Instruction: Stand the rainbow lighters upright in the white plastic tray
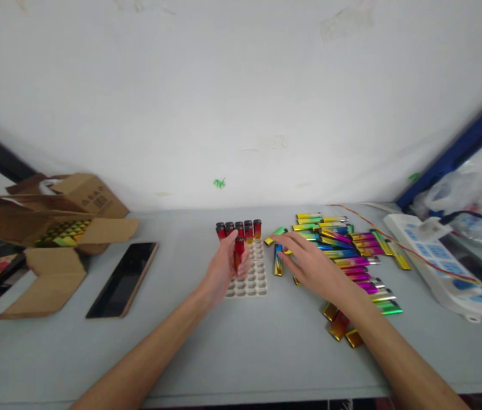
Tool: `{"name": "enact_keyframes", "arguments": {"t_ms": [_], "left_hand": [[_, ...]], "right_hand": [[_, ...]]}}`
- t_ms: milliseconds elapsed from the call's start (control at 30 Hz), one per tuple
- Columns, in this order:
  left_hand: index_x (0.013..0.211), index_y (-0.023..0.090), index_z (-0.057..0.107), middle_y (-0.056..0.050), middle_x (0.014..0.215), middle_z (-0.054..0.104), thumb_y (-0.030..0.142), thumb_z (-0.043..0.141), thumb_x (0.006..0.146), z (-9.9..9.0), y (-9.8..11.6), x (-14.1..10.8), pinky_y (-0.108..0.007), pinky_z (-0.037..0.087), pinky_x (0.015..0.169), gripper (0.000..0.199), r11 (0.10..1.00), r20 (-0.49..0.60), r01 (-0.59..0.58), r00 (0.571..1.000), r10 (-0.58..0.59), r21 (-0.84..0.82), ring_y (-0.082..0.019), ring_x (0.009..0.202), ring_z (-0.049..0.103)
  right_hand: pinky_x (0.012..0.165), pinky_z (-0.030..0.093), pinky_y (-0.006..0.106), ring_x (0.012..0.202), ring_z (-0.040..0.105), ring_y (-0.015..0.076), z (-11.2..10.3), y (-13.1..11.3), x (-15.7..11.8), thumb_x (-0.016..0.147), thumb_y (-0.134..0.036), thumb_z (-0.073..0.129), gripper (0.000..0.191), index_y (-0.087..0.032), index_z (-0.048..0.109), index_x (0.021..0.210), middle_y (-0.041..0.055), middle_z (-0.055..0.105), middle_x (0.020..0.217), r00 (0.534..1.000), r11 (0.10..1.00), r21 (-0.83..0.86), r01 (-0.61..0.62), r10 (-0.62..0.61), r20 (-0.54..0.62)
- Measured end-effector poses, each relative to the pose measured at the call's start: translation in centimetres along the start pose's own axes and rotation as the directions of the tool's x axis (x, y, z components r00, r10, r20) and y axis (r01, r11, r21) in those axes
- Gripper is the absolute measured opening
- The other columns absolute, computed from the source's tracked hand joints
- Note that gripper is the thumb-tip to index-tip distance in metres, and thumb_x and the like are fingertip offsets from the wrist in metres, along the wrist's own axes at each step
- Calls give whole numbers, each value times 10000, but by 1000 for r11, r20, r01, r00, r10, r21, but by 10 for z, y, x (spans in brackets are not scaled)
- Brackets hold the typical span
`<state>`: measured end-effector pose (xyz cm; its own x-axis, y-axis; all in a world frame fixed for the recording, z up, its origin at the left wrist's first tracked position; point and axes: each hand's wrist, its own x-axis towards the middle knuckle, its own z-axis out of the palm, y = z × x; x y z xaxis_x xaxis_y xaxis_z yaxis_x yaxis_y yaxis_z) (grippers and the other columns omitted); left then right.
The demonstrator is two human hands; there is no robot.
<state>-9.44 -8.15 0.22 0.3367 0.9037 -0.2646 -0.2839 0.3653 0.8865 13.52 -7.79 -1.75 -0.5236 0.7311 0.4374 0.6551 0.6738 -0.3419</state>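
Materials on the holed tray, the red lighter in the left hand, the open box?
Holed tray: likely moulded plastic; off-white, matt, evenly spaced pockets. Could be pulp.
Red lighter: probably plastic body; deep red, dark top; blur hides the finish.
Open box: cardboard, by the look; matt brown, creased flaps.

The left hand (pixel 223 266) holds a red lighter (pixel 239 253) upright over a pale holed tray (pixel 246 295) (more lighters (pixel 239 229) stand at its far end); the right hand (pixel 315 265) has its fingertips at a blue-and-gold piece (pixel 278 263).
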Motion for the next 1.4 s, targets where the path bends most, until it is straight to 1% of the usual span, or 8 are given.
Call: {"name": "enact_keyframes", "arguments": {"t_ms": [400, 600, 833, 933, 1033, 1200, 1267, 1400], "left_hand": [[712, 194, 473, 52, 620, 336, 484, 501, 919, -1, -4, 0, -186, 275, 473, 356, 999, -120, 14, 993, -18, -35, -98, 523, 316], [729, 189, 487, 61, 610, 354, 650, 599, 867, 0, -2, 1, -175, 276, 467, 494, 1000, -101, 13, 995, -13, -5, -85, 525, 299], [919, 189, 624, 1, 773, 586, 577, 685, 891, 2, 10, 1, -233, 427, 527, 394, 953, -50, -275, 958, 283, 128, -127, 632, 516], [913, 181, 714, -44, 922, 654, 523, 633, 956, 2, 23, 1, -266, 520, 690, 354, 805, -15, -413, 886, 462, 425, -147, 783, 610], [960, 202, 785, -69, 1061, 685, 472, 664, 950, 3, 40, 7, -293, 547, 817, 297, 543, 112, -496, 799, 590, 677, -186, 957, 659], [1056, 210, 779, -56, 1029, 775, 384, 696, 942, -2, 56, 31, -348, 545, 910, 224, 155, 347, -525, 727, 592, 837, -199, 929, 704], [1013, 207, 773, -54, 1012, 790, 343, 709, 931, -6, 54, 42, -380, 538, 938, 171, 10, 419, -509, 719, 554, 861, -220, 958, 703], [974, 214, 774, -68, 973, 781, 289, 751, 890, -13, 46, 55, -455, 519, 977, 115, -191, 465, -425, 775, 428, 885, -280, 1065, 655]], "right_hand": [[1035, 559, 493, 1162, 630, 267, 12, -20, 2, 1067, -199, 487, 230, -175, 663, 1213, 132, 663, 1197, 993, 994, 33, 106, -107, 56], [1054, 554, 480, 1199, 626, 268, 16, -24, 3, 1061, -196, 509, 229, -171, 663, 1229, 133, 670, 1236, 990, 990, 41, 133, -135, 43], [1055, 526, 457, 1167, 635, 267, 14, -26, 5, 1059, -263, 547, 166, -165, 657, 1137, 124, 676, 1215, 990, 991, 0, 137, -137, 40], [949, 532, 430, 1038, 629, 258, 7, -24, 6, 1071, -316, 526, 192, -171, 636, 1007, 115, 668, 1078, 997, 997, -25, 72, -72, 11], [816, 490, 366, 889, 590, 227, -1, -17, 7, 1087, -274, 464, 251, -190, 582, 882, 80, 628, 921, 999, 999, -33, 12, -14, -40], [642, 338, 308, 629, 469, 154, -7, 2, 6, 1072, -230, 453, 348, -226, 448, 724, -14, 498, 685, 991, 999, 16, -46, 48, -125], [611, 289, 305, 575, 421, 137, -7, 8, 6, 1070, -245, 458, 382, -232, 402, 693, -33, 454, 638, 984, 997, 29, -75, 79, -162], [610, 262, 305, 572, 413, 134, -7, 13, 5, 1062, -251, 467, 388, -232, 383, 683, -33, 448, 627, 979, 995, 3, -99, 98, -176]]}}
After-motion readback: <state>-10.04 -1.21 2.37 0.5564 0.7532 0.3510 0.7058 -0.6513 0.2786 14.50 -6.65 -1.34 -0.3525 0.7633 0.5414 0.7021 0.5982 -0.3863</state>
